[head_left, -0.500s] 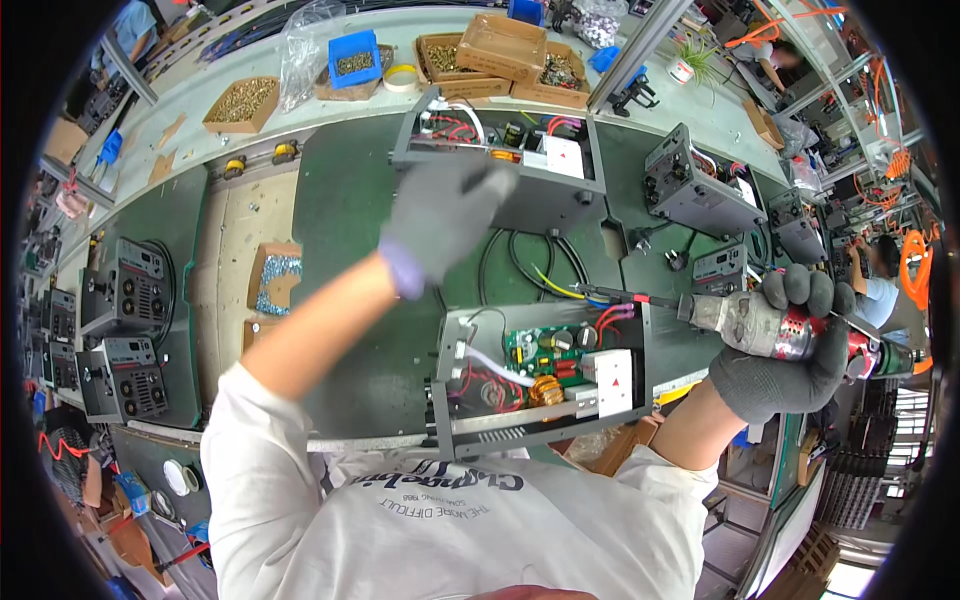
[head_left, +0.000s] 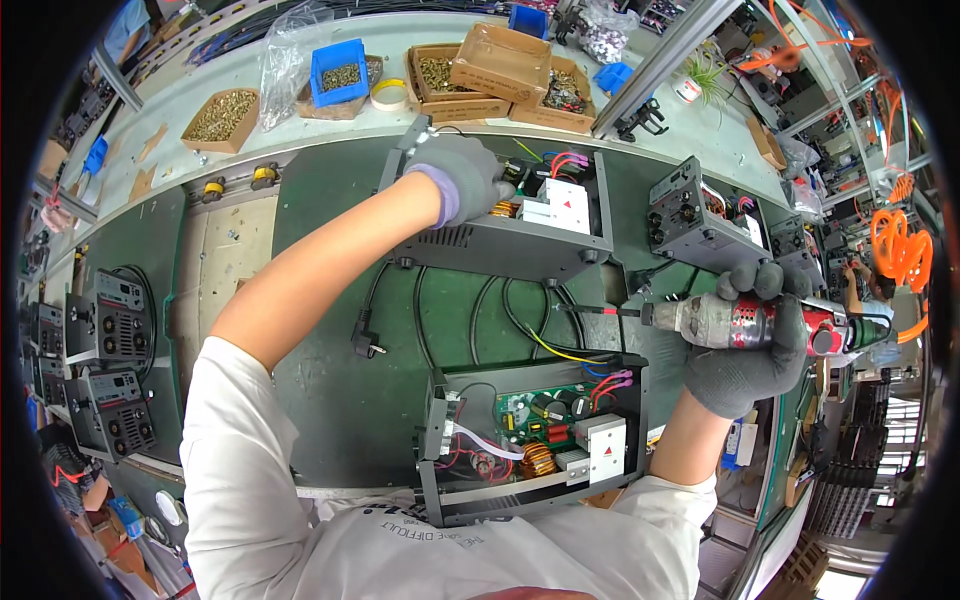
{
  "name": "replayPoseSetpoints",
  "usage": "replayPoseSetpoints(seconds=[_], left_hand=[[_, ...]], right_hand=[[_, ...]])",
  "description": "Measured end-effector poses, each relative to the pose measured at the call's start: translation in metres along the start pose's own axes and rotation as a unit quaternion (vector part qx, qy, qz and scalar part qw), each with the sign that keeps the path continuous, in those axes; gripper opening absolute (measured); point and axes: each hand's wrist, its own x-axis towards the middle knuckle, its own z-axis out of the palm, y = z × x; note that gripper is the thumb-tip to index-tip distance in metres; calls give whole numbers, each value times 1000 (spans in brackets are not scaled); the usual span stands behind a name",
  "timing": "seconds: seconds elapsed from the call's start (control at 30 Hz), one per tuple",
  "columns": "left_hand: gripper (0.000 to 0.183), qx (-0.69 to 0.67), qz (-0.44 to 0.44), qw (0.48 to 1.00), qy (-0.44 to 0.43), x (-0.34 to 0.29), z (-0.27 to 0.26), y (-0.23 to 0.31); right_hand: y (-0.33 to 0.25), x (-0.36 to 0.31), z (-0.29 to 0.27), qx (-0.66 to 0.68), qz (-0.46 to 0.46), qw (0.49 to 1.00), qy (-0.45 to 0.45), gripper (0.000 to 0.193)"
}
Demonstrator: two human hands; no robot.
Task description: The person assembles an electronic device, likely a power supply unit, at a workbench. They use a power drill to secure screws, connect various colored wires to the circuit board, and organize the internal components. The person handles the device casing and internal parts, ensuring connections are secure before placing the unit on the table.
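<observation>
My left hand (head_left: 468,178), in a grey glove, reaches far forward and rests on the top edge of an open grey electronics chassis (head_left: 500,240) with wires and a copper coil inside. My right hand (head_left: 745,355), also gloved, grips a red and silver power screwdriver (head_left: 750,322) held level, its bit pointing left above the bench. Close to my body sits a second open chassis (head_left: 530,445) showing a green circuit board, a copper coil and coloured wires. A black power cord with a plug (head_left: 368,343) trails between the two units.
Cardboard boxes (head_left: 505,65) and a blue bin (head_left: 338,68) of screws line the far shelf. Finished grey units (head_left: 105,320) stand at the left, more open units (head_left: 700,220) at the right. An orange coiled hose (head_left: 895,245) hangs far right.
My left hand has reached farther forward onto the far chassis. My right hand has lifted the screwdriver up and inward, toward the space between the two units.
</observation>
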Motion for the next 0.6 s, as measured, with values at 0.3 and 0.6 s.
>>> replayPoseSetpoints(seconds=[0.3,0.6], left_hand=[[49,-262,15,965,0,4,12,-31],[54,-178,7,983,-42,-2,10,-20]], right_hand=[[30,35,9,-9,3,1000,-29,26],[71,67,36,-147,-43,988,7,36]])
